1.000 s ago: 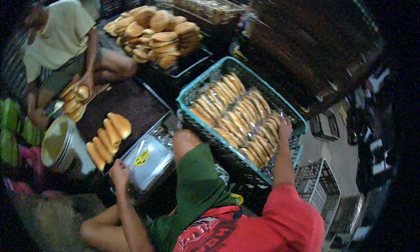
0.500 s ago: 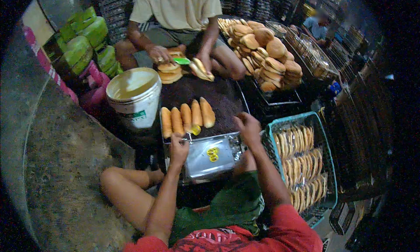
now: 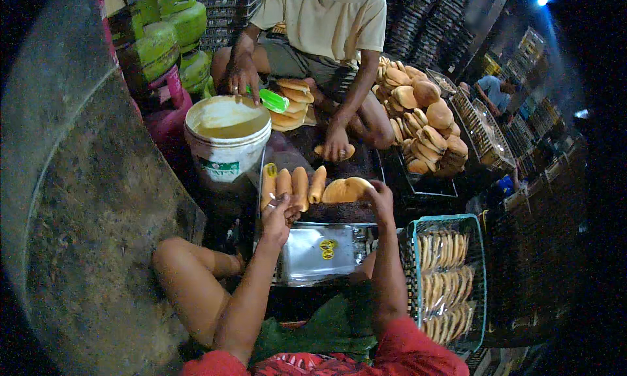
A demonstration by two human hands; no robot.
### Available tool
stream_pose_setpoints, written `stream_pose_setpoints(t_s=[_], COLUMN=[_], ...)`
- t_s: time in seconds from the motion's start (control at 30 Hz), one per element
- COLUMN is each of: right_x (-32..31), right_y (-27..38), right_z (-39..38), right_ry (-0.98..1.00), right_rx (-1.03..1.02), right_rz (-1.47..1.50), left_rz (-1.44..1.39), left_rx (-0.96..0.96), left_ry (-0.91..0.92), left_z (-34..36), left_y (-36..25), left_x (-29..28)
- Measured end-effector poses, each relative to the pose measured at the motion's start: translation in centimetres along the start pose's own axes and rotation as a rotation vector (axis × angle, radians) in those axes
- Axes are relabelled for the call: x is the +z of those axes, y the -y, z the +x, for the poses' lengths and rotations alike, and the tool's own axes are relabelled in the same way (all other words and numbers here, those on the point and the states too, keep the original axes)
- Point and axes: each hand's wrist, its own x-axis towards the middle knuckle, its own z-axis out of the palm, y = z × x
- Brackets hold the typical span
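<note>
L hand point(image 3: 279, 214) sits just below centre, at the near end of a row of long buns point(image 3: 295, 185). Fingers curled, grip clenched on a small thin object, too small to tell what. R hand point(image 3: 381, 200) is at 3 o'clock from the L, fingertips on the edge of a rounded bun point(image 3: 346, 190); grip loosely grasping that bun. Buns lie side by side on a dark tray point(image 3: 339, 213), row running 9 to 3 o'clock.

Just below both hands, toward 6 o'clock: a stack of clear plastic bags point(image 3: 320, 252) w/ yellow stickers. At 4 o'clock from the R hand, a teal crate point(image 3: 413, 245) filled w/ bagged buns.

At 11 o'clock from the L hand, a white bucket point(image 3: 226, 141) w/ yellowish spread. Across the tray at 12 o'clock sits another person in a pale shirt point(image 3: 326, 17), one hand holding a green tool point(image 3: 271, 100) by a stack of split buns point(image 3: 290, 105), the other hand pressing a bun on the tray. At 1 o'clock, a big heap of buns point(image 3: 421, 125) on wire racks. Green gas cylinders point(image 3: 160, 46) at 10 o'clock.
</note>
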Motion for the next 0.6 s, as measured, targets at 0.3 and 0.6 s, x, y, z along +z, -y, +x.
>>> stream_pose_setpoints(t_s=[0.3,0.6], right_x=[6.3,7.4], right_y=[5.7,4.7], right_z=[-17.4,-15.8], right_ry=[0.152,-0.146], right_rx=[0.3,0.077], right_rz=[0.423,0.272], left_rz=[0.036,0.167], left_rx=[0.01,0.002], left_ry=[-0.439,-0.009], left_z=[0.1,-3.8], left_y=[6.7,3.5], left_x=[-0.4,2.7])
